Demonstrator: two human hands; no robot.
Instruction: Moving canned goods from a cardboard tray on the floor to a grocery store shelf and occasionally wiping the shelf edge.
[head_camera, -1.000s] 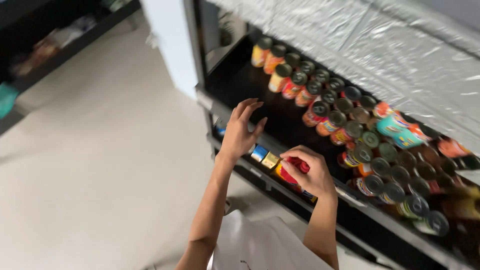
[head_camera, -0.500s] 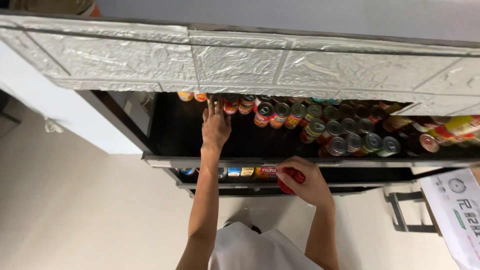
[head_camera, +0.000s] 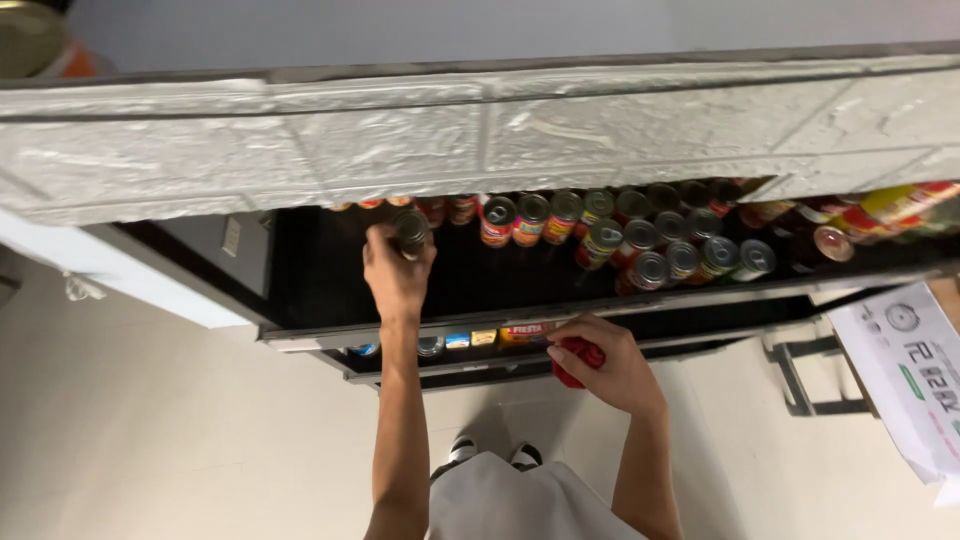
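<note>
My left hand (head_camera: 396, 272) reaches into the black shelf (head_camera: 300, 335) and grips a tin can (head_camera: 411, 231) with a silver lid at the back left of the can rows. My right hand (head_camera: 606, 362) stays lower, at the shelf's front edge, closed around a red can (head_camera: 579, 357). Several cans with red and orange labels (head_camera: 640, 240) stand in rows to the right of the left hand.
A white textured slab (head_camera: 480, 135) overhangs the shelf. A lower shelf holds small cans and packets (head_camera: 470, 340). A white cardboard box (head_camera: 905, 380) sits at the right, beside a black metal frame (head_camera: 800, 385). Pale floor lies below, with my shoes (head_camera: 490, 455) visible.
My left hand went from open above the shelf to reaching deep inside and closing on a can. My right hand kept the red can. The view swung to face the shelf squarely.
</note>
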